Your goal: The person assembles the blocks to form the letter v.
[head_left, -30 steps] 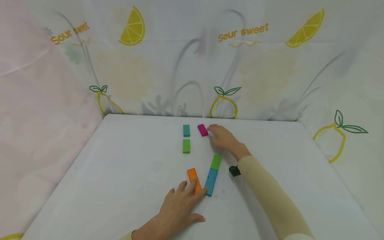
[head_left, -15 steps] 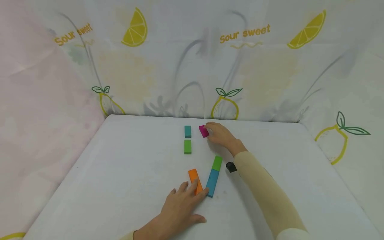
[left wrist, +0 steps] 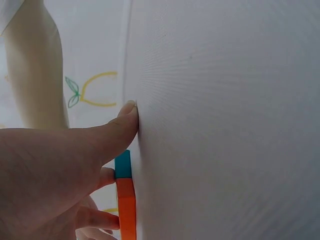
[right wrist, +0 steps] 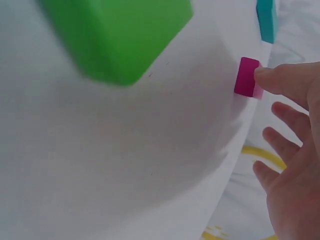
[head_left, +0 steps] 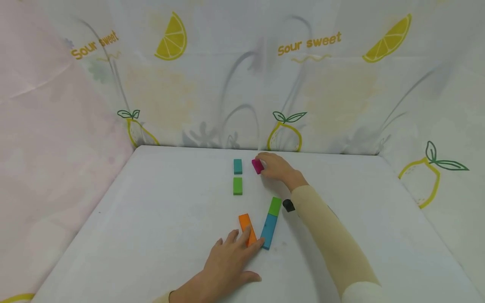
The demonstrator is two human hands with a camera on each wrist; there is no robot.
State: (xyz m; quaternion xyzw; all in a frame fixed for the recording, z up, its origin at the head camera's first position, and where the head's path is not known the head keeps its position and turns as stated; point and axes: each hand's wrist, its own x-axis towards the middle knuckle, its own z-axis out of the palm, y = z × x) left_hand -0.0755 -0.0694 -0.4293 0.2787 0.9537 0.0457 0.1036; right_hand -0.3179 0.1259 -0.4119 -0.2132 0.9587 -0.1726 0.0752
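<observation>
Near the far edge of the white table, my right hand (head_left: 278,168) pinches a magenta block (head_left: 257,166) at its right side. The right wrist view shows a digit touching that block (right wrist: 245,77), with several fingers spread apart from it. My left hand (head_left: 227,261) lies palm down with its fingers extended. One fingertip rests on an orange block (head_left: 245,220), another at the near end of a blue block (head_left: 270,229). A green block (head_left: 275,206) adjoins the blue one's far end, making a slanted line. Part of the orange block is hidden under the fingers.
A teal block (head_left: 237,166) and a second green block (head_left: 237,186) lie in a column left of the magenta one. Lemon-patterned cloth (head_left: 212,92) rises behind the table (head_left: 151,219). A small black object (head_left: 289,205) shows beside the right sleeve.
My right hand has shifted slightly left, its fingers coming over the magenta block's edge. The left hand keeps its place on the blocks, and the head view has moved a little.
</observation>
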